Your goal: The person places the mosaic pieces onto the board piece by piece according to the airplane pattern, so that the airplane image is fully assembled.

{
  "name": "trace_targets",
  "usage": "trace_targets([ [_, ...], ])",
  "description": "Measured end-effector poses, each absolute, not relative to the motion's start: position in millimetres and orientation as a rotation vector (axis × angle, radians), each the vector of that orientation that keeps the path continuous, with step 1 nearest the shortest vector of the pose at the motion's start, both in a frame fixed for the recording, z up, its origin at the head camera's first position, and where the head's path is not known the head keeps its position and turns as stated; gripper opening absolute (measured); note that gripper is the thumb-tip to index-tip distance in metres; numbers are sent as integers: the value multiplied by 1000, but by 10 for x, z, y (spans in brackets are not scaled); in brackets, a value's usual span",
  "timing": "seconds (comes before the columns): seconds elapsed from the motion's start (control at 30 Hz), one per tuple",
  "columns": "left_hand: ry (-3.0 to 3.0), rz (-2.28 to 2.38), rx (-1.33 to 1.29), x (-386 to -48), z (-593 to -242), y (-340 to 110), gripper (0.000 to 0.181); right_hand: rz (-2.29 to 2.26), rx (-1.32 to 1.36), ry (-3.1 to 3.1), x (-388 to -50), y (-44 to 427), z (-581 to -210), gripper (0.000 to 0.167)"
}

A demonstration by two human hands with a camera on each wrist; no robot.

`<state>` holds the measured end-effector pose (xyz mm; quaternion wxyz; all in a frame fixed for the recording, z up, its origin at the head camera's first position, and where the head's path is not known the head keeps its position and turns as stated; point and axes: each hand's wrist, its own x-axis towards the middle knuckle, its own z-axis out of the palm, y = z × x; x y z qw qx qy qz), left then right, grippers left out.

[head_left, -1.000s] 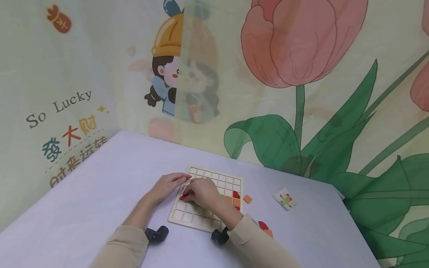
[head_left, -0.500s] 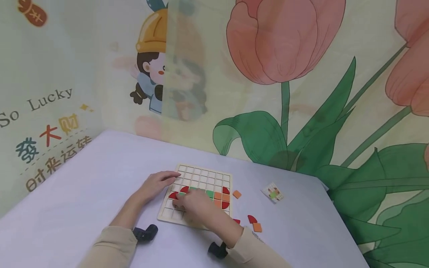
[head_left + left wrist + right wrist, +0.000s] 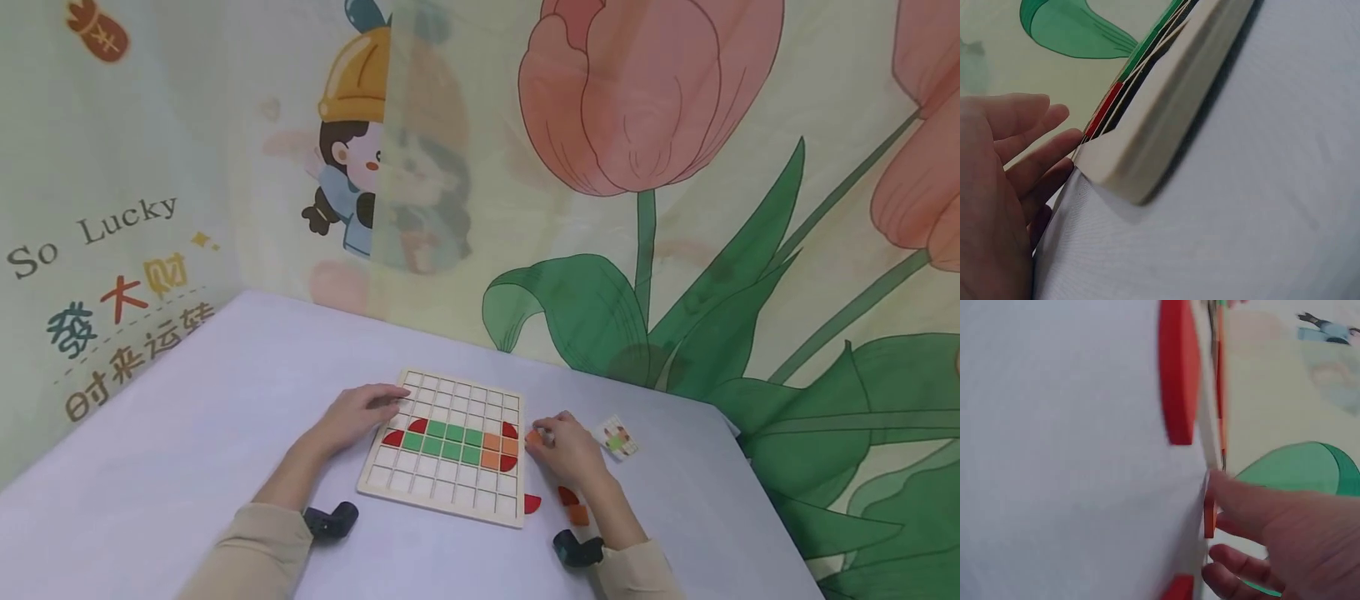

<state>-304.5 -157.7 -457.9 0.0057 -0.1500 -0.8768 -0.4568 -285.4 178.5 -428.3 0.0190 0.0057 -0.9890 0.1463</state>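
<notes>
A pale wooden grid board [image 3: 421, 482] lies on the table with a block of green square tiles [image 3: 452, 451], some orange squares [image 3: 491, 459] and red quarter-round tiles [image 3: 392, 438] set in its cells. My left hand [image 3: 352, 421] is at the board's left edge, fingers mostly straight and fingertips touching the rim; in the left wrist view the fingers [image 3: 1041, 169] meet the board's corner. Just off the board's right side, my right hand [image 3: 573, 454] pinches a loose orange square tile [image 3: 1209, 515], low at the tabletop.
A small pattern card [image 3: 618, 438] lies right of my right hand. Nearer the front are a loose red quarter-round [image 3: 532, 504] by the board's corner, another red piece [image 3: 567, 496] and an orange square [image 3: 578, 516]. A printed curtain [image 3: 442, 208] stands behind the table.
My right hand has left the board's left half and moved right to the loose orange tile, uncovering the green tiles. My left hand stays at the board's left edge.
</notes>
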Motion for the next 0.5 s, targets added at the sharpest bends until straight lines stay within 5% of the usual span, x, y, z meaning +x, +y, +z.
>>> trace_targets([
  [0.27,-2757,-1424,-457,-3035,-4579,-1564,34,598,122,-3094,-2808,1928,-4317,47],
  [0.5,-2780,-1404,-474,-3036,-4545,-1573,35,540,66,-2997,-2880,1834,-4453,32],
])
